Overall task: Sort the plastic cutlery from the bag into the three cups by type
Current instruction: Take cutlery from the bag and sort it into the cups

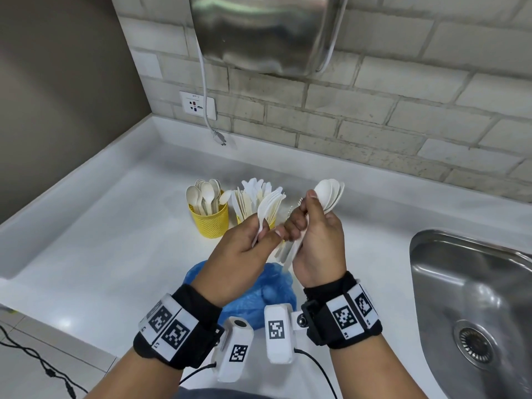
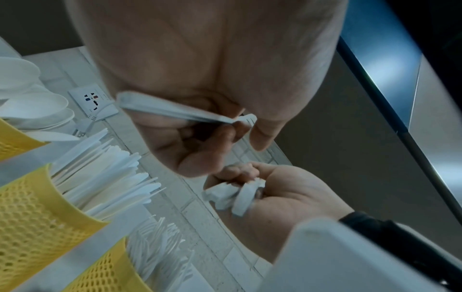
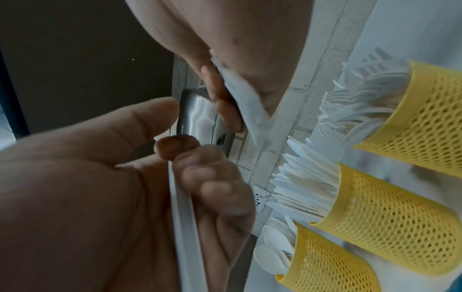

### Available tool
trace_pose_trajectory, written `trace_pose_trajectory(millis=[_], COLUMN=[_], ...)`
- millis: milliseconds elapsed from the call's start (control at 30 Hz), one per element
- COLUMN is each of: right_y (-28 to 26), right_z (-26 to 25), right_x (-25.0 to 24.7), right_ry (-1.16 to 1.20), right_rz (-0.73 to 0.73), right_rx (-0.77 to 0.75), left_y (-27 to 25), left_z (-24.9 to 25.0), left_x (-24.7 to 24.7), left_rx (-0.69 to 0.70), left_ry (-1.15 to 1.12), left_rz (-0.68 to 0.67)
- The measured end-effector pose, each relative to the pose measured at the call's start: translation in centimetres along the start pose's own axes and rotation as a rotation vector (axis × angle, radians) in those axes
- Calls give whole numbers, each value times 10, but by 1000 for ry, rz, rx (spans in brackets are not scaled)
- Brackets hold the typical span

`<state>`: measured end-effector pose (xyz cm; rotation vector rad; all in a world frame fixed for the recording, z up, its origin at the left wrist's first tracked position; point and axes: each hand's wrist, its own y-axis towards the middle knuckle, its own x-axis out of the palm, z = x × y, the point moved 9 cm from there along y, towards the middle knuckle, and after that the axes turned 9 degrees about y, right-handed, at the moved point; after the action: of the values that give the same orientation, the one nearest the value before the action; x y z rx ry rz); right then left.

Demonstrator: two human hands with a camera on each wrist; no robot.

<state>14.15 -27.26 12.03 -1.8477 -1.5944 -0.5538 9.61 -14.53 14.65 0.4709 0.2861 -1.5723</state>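
White table (image 1: pixel 115 240) underneath, steel sink (image 1: pixel 472 298) sunk into its right end, brick-tiled wall behind with a steel hand dryer (image 1: pixel 267 33) and a wall socket (image 1: pixel 198 105). Crumpled blue bag (image 1: pixel 259 298) flat on the table at the near edge, directly below both wrists. Three yellow mesh cups standing upright in a row beyond the hands: spoon cup (image 1: pixel 209 218) at the left, bowls pointing up; knife cup (image 2: pixel 37 207) in the middle, blades fanned upward; fork cup (image 3: pixel 425 110) at the right, mostly hidden behind the hands in the head view, tines up.

Right hand (image 1: pixel 319 243) raised above the bag, fingers and thumb curled round a bundle of cutlery (image 1: pixel 331 194): long axis near upright, leaning slightly away, spoon bowls stacked and pointing up past the thumb, handle ends poking out below the palm toward the bag. Whether other types sit in the bundle cannot be told for certain.

Left hand (image 1: pixel 244 249) just beside the right, fingertips nearly touching it, thumb and forefinger pinching the handle of one white fork (image 1: pixel 267 208). Fork slanted, tines up and away toward the cups, handle end down and to the left under the fingers.
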Motion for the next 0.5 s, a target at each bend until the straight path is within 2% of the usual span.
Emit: trace_pose_trajectory(millis=[133,300,500], right_y=[1,-2,-7], right_z=[10,17,24], right_x=[1,8,14], right_ry=[-146,-171,-222], right_rz=[-21,-93,-206], right_rx=[8,74,159], left_y=[0,-4,-6], left_z=[2,-4,-2], left_x=[6,18,21], left_rx=[58,-7,-21], left_ry=[32,-181,-201], left_rz=[-46,-188,-256])
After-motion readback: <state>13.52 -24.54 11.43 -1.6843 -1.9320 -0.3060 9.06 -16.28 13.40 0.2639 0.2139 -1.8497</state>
